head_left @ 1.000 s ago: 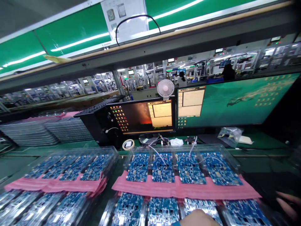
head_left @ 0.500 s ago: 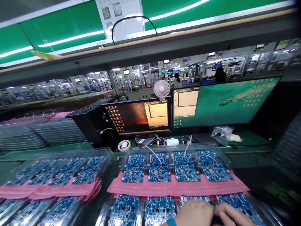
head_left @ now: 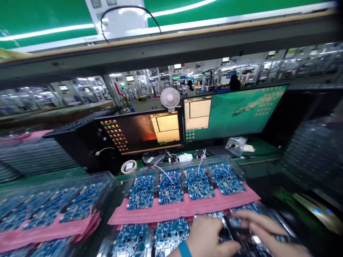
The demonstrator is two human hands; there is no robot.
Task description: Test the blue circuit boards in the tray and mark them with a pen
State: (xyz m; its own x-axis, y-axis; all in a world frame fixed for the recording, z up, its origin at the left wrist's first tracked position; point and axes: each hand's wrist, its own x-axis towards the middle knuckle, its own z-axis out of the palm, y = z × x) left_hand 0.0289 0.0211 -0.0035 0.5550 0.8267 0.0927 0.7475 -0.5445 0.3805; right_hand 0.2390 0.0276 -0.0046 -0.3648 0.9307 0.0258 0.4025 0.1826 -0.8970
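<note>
My left hand [head_left: 206, 233], with a blue band at the wrist, is closed at the bottom of the view, over the front row of blue circuit boards [head_left: 171, 233]. Close to its right, my right hand [head_left: 268, 232] has its fingers bent over the same dark, blurred black object [head_left: 235, 230]. Both hands grip that object between them; its kind cannot be made out. Behind them, a pink foam strip [head_left: 184, 210] crosses the clear plastic tray [head_left: 120, 191], and a back row of blue boards [head_left: 171, 189] lies beyond it. The hands hide part of the front row.
A second tray of boards [head_left: 80, 201] stands at the left. Two monitors [head_left: 139, 132] and a small white fan [head_left: 170, 98] are behind. A tape roll [head_left: 129, 166] and a clear bag [head_left: 235, 145] lie below the screens. Stacked plastic trays [head_left: 318, 153] rise at the right.
The view has turned to the right, so the trays and screens sit further left. Both hands show more fully, and the black object between them has come into sight.
</note>
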